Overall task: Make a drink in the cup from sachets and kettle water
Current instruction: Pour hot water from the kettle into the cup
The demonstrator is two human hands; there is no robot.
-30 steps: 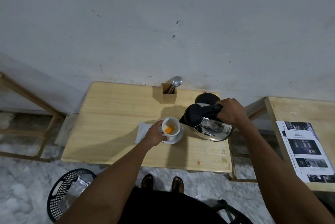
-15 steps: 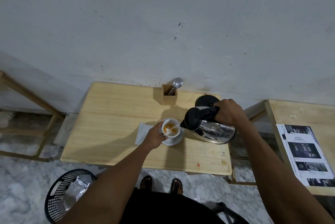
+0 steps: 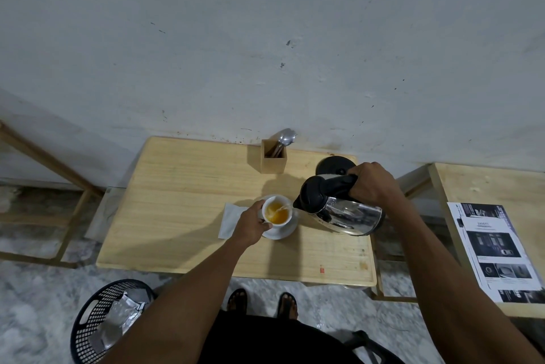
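A white cup (image 3: 276, 212) stands on a white saucer (image 3: 280, 232) in the middle of the wooden table (image 3: 188, 195). My left hand (image 3: 250, 226) grips the cup's left side. Orange liquid fills much of the cup. My right hand (image 3: 372, 186) holds the black handle of a steel kettle (image 3: 345, 212), tilted left with its spout over the cup. A thin stream of water falls into the drink.
A white napkin (image 3: 228, 220) lies left of the saucer. A wooden holder (image 3: 273, 161) with a spoon and the black kettle base (image 3: 333, 164) stand at the back. A black basket (image 3: 97, 322) with foil wrappers sits on the floor. A printed sheet (image 3: 495, 248) lies on the right table.
The kettle has tipped further and water now streams into the cup. The orange powder has dissolved and the liquid level has risen. My left hand has stayed on the cup.
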